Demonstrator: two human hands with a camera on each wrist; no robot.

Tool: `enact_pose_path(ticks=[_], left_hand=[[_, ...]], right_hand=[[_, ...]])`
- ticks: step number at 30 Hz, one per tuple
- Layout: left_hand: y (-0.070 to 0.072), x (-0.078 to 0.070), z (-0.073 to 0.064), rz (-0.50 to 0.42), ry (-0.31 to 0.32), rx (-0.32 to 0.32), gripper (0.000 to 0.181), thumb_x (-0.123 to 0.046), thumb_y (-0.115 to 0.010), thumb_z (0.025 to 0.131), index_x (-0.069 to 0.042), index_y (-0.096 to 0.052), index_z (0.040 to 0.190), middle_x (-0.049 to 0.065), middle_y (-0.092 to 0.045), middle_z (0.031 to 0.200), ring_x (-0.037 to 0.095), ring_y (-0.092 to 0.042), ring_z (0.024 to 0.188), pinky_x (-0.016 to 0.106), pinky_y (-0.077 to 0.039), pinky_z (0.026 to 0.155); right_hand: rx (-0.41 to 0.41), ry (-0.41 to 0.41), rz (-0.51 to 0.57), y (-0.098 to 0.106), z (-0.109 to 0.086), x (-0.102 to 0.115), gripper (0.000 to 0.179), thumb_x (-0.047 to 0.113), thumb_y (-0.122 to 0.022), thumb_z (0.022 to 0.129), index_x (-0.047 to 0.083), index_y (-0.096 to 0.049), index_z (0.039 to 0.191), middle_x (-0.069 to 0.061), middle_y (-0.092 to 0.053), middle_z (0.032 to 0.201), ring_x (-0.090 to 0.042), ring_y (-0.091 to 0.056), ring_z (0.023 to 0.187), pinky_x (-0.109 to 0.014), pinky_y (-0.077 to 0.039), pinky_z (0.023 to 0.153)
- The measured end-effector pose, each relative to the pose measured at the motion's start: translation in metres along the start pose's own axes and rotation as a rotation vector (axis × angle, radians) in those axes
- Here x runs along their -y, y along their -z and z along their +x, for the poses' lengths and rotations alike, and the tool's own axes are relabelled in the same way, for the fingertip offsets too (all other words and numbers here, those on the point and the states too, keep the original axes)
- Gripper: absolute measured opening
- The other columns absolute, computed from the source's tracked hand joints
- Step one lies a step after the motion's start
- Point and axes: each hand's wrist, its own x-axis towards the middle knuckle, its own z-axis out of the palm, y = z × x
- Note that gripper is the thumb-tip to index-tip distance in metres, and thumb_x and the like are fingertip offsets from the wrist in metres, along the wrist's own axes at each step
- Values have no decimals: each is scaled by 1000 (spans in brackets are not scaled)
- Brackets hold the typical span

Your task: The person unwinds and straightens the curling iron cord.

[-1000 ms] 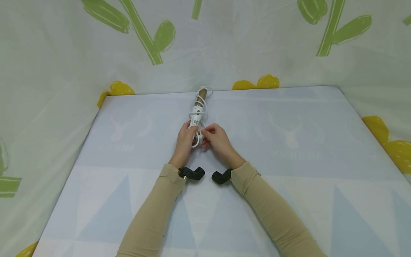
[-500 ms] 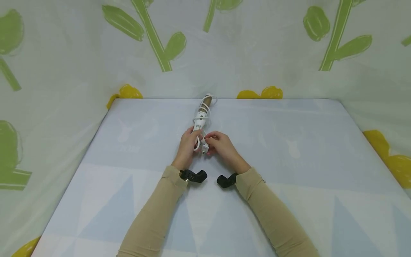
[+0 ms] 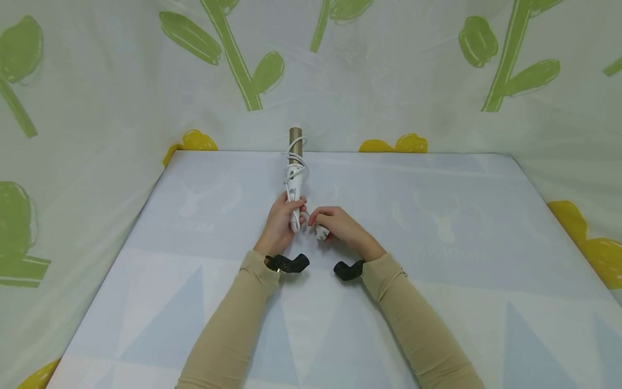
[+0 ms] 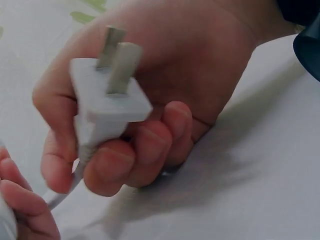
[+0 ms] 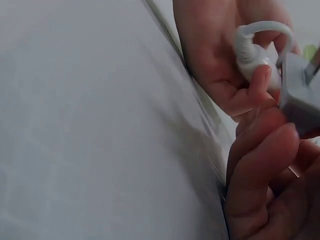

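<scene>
A curling iron (image 3: 293, 178) with a white handle and a gold barrel stands nearly vertical in the head view, its white cord (image 3: 297, 159) looped around the barrel. My left hand (image 3: 280, 222) grips the lower handle. To its right, my right hand (image 3: 344, 224) holds the white plug (image 3: 322, 233) by its cord end. In the left wrist view two flat prongs stick out of the plug (image 4: 110, 95), with right-hand fingers (image 4: 112, 165) curled below it. The right wrist view has the cord bending from the handle's end (image 5: 250, 55) beside the plug (image 5: 300, 95).
Both hands are over a pale table (image 3: 461, 227) printed with blue triangles. A curtain (image 3: 364, 81) with green leaves and yellow flowers hangs along its back and sides. Black wrist cameras (image 3: 291, 263) sit on both cuffs.
The curling iron has turned more upright, its barrel tip moving left and up. The right hand has drawn the plug away to the right and nearer. The head view has also shifted slightly.
</scene>
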Motion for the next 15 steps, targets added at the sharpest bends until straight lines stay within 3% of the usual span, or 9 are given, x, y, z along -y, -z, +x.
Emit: enact_pose_path(ticks=[6, 11, 15], left_hand=[[-1, 0, 0, 232, -17, 2, 41, -12, -56, 88, -2, -40, 124, 6, -50, 98, 13, -46, 78, 22, -41, 59], [-4, 3, 1, 320, -35, -14, 35, -33, -59, 86, -10, -48, 110, 3, -51, 84, 14, -46, 73, 23, -39, 57], [-6, 7, 0, 390, -50, 12, 46, -42, -57, 85, -6, -51, 112, 4, -56, 86, 16, -48, 75, 24, -40, 58]], right_hand=[[2, -11, 67, 10, 1, -4, 20, 7, -42, 82, 3, -61, 87, -12, -61, 79, -21, -57, 65, -30, -47, 53], [-23, -2, 59, 22, 1, -9, 28, 3, -38, 79, 5, -61, 96, -10, -60, 90, -21, -54, 58, -28, -41, 44], [-44, -18, 45, 34, -2, -12, 34, 2, -38, 78, 11, -63, 100, -6, -62, 97, -19, -50, 58, -25, -35, 43]])
